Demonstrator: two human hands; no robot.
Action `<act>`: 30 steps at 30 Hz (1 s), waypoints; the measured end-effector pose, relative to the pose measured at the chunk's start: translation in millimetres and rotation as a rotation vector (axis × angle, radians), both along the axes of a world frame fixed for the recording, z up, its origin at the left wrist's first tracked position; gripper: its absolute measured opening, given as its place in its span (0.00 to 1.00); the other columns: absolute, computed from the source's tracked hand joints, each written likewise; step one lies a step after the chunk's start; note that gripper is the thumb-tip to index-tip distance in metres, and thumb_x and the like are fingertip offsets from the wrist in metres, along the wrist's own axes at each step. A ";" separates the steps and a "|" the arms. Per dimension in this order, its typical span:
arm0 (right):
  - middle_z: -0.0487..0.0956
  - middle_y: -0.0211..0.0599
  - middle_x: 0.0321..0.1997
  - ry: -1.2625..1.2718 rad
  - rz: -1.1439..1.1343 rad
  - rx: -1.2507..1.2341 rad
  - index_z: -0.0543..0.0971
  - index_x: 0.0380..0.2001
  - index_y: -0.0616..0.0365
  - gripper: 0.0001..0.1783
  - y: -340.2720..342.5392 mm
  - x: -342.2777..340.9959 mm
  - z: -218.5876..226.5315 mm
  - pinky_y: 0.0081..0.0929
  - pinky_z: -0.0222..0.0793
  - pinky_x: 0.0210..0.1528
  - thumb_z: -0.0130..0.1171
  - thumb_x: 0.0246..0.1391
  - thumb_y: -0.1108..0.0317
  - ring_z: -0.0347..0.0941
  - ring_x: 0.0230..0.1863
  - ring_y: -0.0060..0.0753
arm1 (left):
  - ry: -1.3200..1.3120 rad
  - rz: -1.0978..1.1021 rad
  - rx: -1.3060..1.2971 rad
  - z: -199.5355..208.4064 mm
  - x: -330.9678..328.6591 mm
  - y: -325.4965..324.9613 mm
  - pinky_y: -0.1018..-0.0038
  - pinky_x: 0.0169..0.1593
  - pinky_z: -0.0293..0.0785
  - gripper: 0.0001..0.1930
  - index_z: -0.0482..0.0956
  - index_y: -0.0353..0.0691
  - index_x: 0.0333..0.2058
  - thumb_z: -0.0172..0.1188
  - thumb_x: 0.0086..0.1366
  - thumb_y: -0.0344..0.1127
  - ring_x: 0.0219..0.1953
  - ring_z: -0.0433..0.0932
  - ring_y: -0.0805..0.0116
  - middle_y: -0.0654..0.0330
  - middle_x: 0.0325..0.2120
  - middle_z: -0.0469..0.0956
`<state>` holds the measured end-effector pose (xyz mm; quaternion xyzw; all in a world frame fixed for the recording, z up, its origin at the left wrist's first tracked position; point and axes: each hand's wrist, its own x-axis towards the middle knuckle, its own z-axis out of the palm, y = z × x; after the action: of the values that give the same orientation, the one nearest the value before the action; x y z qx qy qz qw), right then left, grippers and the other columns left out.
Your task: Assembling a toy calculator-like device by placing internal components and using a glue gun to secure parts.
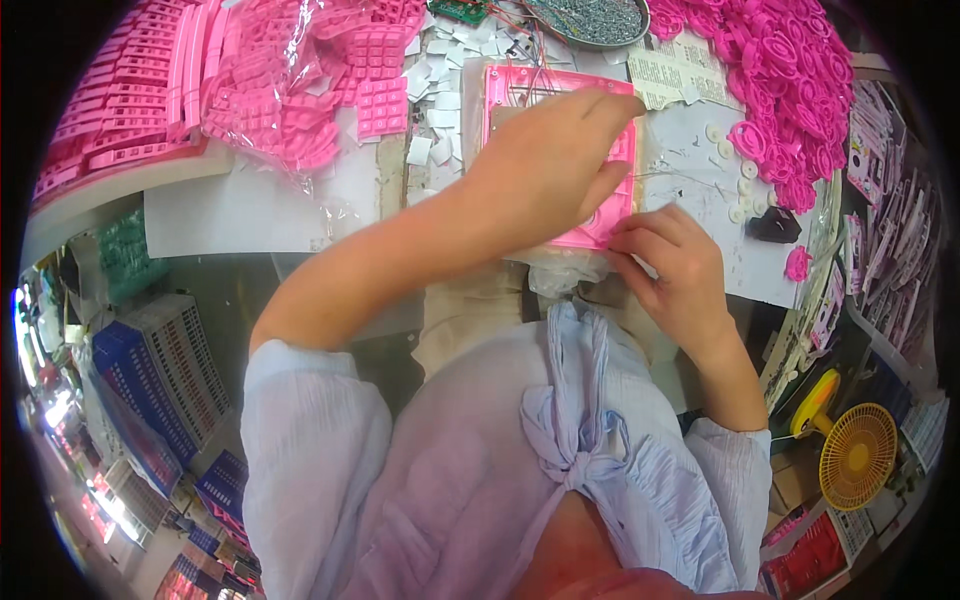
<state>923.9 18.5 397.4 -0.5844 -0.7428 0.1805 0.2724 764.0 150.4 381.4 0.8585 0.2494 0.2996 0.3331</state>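
Observation:
A shallow pink plastic casing [505, 84] lies in front of me on the table, with thin wires at its far end. Across it reaches my left hand [560, 150], fingers bent down over the casing's right side and thumb pointing right. Whatever is under those fingers is hidden. At the casing's near right corner, my right hand [675, 260] has thumb and fingertips pinched together. Something small may be between them, too small to make out. Crumpled clear plastic [553, 277] hangs at the table edge just below the casing.
Pink keypads [382, 107] and bagged pink parts are heaped left, beside stacked pink casings [125, 120]. Small white squares [437, 118] lie scattered near the casing. A bowl of tiny metal pieces [595, 20] stands behind, magenta rings [790, 90] right. A yellow fan [857, 455] sits lower right.

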 end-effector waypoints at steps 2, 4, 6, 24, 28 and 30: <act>0.79 0.37 0.31 -0.004 0.034 -0.013 0.80 0.29 0.57 0.08 1.9 2.4 -2.9 0.36 0.71 0.34 0.68 0.44 0.74 0.74 0.33 0.43 | -0.104 -0.005 0.086 1.9 -13.3 -11.0 0.61 0.42 0.77 0.12 0.80 0.40 0.44 0.64 0.60 0.31 0.40 0.79 0.51 0.53 0.40 0.80; 0.79 0.37 0.32 0.042 0.056 -0.027 0.79 0.29 0.58 0.08 3.0 5.1 -8.3 0.35 0.71 0.34 0.68 0.43 0.74 0.74 0.34 0.43 | -0.057 -0.081 0.120 -2.8 -32.7 -24.8 0.63 0.40 0.76 0.13 0.80 0.39 0.43 0.66 0.58 0.30 0.40 0.79 0.52 0.55 0.39 0.80; 0.79 0.37 0.32 0.139 0.076 -0.043 0.79 0.29 0.59 0.09 4.9 8.4 -18.6 0.35 0.71 0.34 0.69 0.42 0.74 0.74 0.33 0.43 | 0.053 -0.152 0.064 -8.7 -44.5 -39.6 0.63 0.40 0.76 0.12 0.80 0.40 0.42 0.66 0.58 0.30 0.39 0.79 0.54 0.56 0.38 0.79; 0.80 0.40 0.41 -0.350 0.251 -0.023 0.83 0.35 0.58 0.13 11.0 5.7 23.2 0.37 0.71 0.32 0.66 0.42 0.69 0.74 0.38 0.47 | 0.244 -0.347 0.336 -27.5 -51.6 -53.1 0.69 0.41 0.75 0.20 0.79 0.40 0.47 0.57 0.53 0.33 0.38 0.75 0.64 0.63 0.36 0.76; 0.81 0.44 0.30 -0.063 -0.087 -0.134 0.82 0.30 0.61 0.11 92.1 -1.6 15.8 0.41 0.74 0.32 0.64 0.51 0.63 0.78 0.28 0.49 | 0.217 -0.331 0.297 -29.2 -50.8 -54.0 0.68 0.41 0.75 0.21 0.79 0.39 0.48 0.60 0.52 0.32 0.39 0.75 0.63 0.61 0.37 0.76; 0.82 0.43 0.26 -0.243 -0.170 -0.077 0.82 0.31 0.61 0.12 123.7 -10.0 -5.3 0.41 0.75 0.33 0.64 0.54 0.62 0.78 0.27 0.48 | 0.137 -0.340 0.161 -27.1 -46.1 -49.6 0.68 0.40 0.75 0.20 0.80 0.39 0.47 0.62 0.52 0.30 0.38 0.75 0.62 0.60 0.36 0.77</act>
<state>913.9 142.2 392.1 -0.6727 -0.7107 0.1131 0.1719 717.9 100.9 354.3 0.9305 0.0979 0.1989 0.2914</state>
